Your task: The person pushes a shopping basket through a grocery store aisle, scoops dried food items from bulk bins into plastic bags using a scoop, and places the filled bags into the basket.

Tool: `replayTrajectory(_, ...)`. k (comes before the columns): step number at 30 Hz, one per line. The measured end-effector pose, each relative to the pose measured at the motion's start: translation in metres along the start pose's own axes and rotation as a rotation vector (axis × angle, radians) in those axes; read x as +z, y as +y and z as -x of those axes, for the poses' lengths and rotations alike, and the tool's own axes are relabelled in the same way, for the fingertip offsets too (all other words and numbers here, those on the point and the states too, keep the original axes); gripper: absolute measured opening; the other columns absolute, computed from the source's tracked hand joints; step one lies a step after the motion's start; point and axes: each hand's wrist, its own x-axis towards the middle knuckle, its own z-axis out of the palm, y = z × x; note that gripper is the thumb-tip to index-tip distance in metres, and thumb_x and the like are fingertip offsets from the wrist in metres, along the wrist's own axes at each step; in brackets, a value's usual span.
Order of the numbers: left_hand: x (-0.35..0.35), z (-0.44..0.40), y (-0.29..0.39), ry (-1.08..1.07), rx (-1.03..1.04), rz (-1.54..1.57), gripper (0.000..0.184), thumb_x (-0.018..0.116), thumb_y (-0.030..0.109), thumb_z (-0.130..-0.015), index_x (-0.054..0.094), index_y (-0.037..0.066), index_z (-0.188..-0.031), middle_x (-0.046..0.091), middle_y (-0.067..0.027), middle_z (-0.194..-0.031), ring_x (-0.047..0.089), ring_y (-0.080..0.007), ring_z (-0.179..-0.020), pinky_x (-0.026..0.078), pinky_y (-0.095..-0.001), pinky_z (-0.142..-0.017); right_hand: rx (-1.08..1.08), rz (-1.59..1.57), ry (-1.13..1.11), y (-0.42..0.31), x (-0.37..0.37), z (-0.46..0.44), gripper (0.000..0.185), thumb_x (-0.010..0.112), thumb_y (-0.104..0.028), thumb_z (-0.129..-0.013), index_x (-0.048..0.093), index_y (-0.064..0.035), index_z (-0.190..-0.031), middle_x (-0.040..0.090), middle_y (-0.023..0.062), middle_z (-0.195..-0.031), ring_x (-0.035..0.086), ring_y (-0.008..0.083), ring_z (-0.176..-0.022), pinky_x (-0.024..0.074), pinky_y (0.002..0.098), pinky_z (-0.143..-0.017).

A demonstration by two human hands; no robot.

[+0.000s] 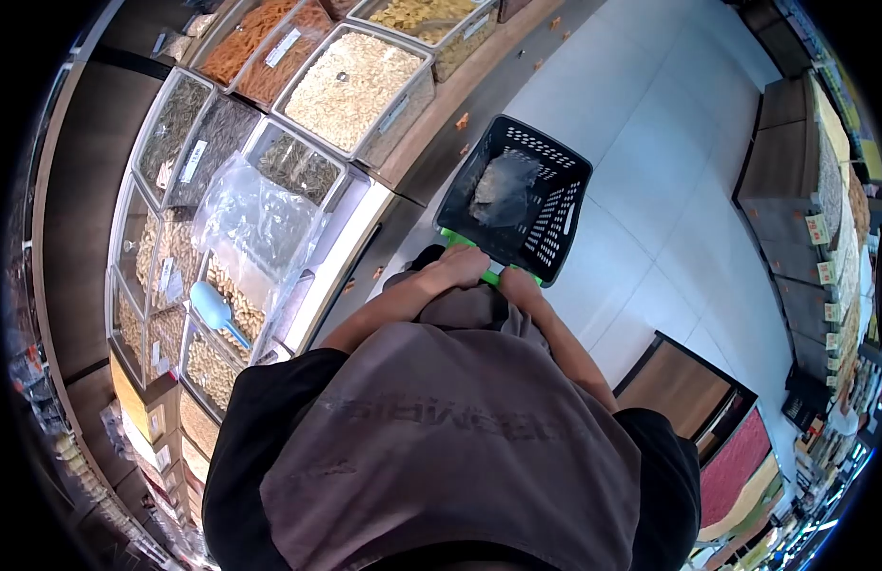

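Observation:
In front of my body is a black shopping basket with perforated walls and a green handle. My left hand is closed around the left part of the handle. My right hand grips the same handle further right, its fingers partly hidden. A clear plastic bag with pale contents lies inside the basket. To the left, a large clear plastic bag is draped over the bulk bins, apart from both hands. A light blue scoop rests on bins of what look like peanuts in the shell.
Clear bins of dried goods line the left, including a bin of pale pieces and one of orange pieces. Pale floor tiles run ahead and right. A dark display counter with price tags and a wooden-topped stand stand at right.

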Motion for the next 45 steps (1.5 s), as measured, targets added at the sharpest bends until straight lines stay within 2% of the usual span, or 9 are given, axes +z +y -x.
replayTrajectory(3,-0.006,-0.005,0.000,0.182,-0.027,0.013,0.012,0.066,0.006,-0.069,0.074,0.003,-0.077,0.071,-0.0209,-0.084,0.070,-0.0365,-0.086,0.055,-0.0457,-0.075,0.013,-0.045,0.006,-0.006,-0.019,-0.005,0.030,0.062,-0.025,-0.079,0.072,0.0021,-0.087,0.070,0.0261,-0.092,0.069,0.0413,-0.089,0.0547,0.0495,-0.081)
replayTrajectory(12,-0.034,-0.018,-0.017,0.322,-0.070,-0.095,0.013,0.069,0.013,-0.065,0.074,0.005,-0.074,0.070,-0.0186,-0.078,0.070,-0.0348,-0.080,0.054,-0.0451,-0.070,-0.045,-0.137,0.055,0.006,-0.040,-0.049,0.034,0.063,-0.022,-0.076,0.068,0.0112,-0.083,0.064,0.0349,-0.087,0.065,0.0482,-0.089,0.0525,0.0526,-0.082)
replayTrajectory(14,-0.031,-0.025,-0.023,0.369,-0.073,-0.052,0.017,0.068,0.012,-0.066,0.072,0.007,-0.081,0.070,-0.0165,-0.086,0.067,-0.0358,-0.090,0.051,-0.0464,-0.083,-0.084,-0.143,0.051,0.015,-0.041,-0.057,0.035,0.065,-0.022,-0.075,0.068,0.0116,-0.083,0.064,0.0349,-0.087,0.065,0.0483,-0.089,0.0526,0.0522,-0.082)
replayTrajectory(25,-0.047,-0.043,-0.047,0.632,-0.203,0.026,0.018,0.066,0.007,-0.064,0.069,0.008,-0.082,0.065,-0.0108,-0.093,0.059,-0.0318,-0.105,0.044,-0.0474,-0.091,-0.070,-0.075,0.050,-0.009,-0.095,-0.088,0.038,0.068,-0.027,-0.074,0.067,0.0105,-0.082,0.064,0.0355,-0.085,0.064,0.0478,-0.093,0.0525,0.0507,-0.082)
replayTrajectory(27,-0.041,-0.046,-0.056,0.829,-0.232,0.034,0.025,0.066,0.007,-0.065,0.067,0.008,-0.091,0.061,-0.0103,-0.100,0.053,-0.0308,-0.110,0.042,-0.0472,-0.093,-0.091,-0.046,0.071,-0.012,-0.099,-0.101,0.038,0.067,-0.027,-0.075,0.067,0.0108,-0.081,0.063,0.0357,-0.086,0.064,0.0480,-0.093,0.0522,0.0507,-0.083)
replayTrajectory(30,-0.049,-0.042,-0.061,0.887,-0.235,0.059,0.031,0.066,0.008,-0.068,0.064,0.008,-0.099,0.058,-0.0109,-0.106,0.051,-0.0302,-0.111,0.042,-0.0480,-0.092,-0.143,-0.032,0.063,-0.024,-0.113,-0.102,0.038,0.063,-0.025,-0.076,0.066,0.0127,-0.082,0.062,0.0369,-0.088,0.063,0.0493,-0.095,0.0509,0.0510,-0.086)
replayTrajectory(36,-0.075,-0.051,-0.057,0.675,-0.293,0.126,0.030,0.065,0.010,-0.072,0.064,0.007,-0.102,0.056,-0.0120,-0.110,0.049,-0.0322,-0.114,0.043,-0.0476,-0.091,-0.051,-0.074,0.096,-0.021,-0.126,-0.107,0.046,0.064,-0.027,-0.075,0.063,0.0168,-0.091,0.062,0.0395,-0.093,0.062,0.0495,-0.098,0.0507,0.0506,-0.087)
replayTrajectory(41,-0.083,-0.069,-0.059,0.650,-0.247,0.088,0.034,0.065,0.011,-0.073,0.063,0.006,-0.107,0.055,-0.0151,-0.114,0.046,-0.0350,-0.120,0.044,-0.0476,-0.093,-0.081,-0.080,0.219,-0.001,-0.118,-0.123,0.039,0.064,-0.025,-0.075,0.065,0.0130,-0.079,0.063,0.0358,-0.081,0.065,0.0489,-0.088,0.0526,0.0518,-0.080)
replayTrajectory(45,-0.093,-0.078,-0.070,0.748,-0.289,0.089,0.036,0.067,0.011,-0.074,0.065,0.006,-0.109,0.054,-0.0182,-0.127,0.043,-0.0355,-0.130,0.043,-0.0480,-0.099,-0.027,-0.095,0.155,-0.008,-0.129,-0.142,0.038,0.065,-0.025,-0.075,0.066,0.0123,-0.083,0.063,0.0365,-0.087,0.063,0.0498,-0.094,0.0506,0.0525,-0.087)
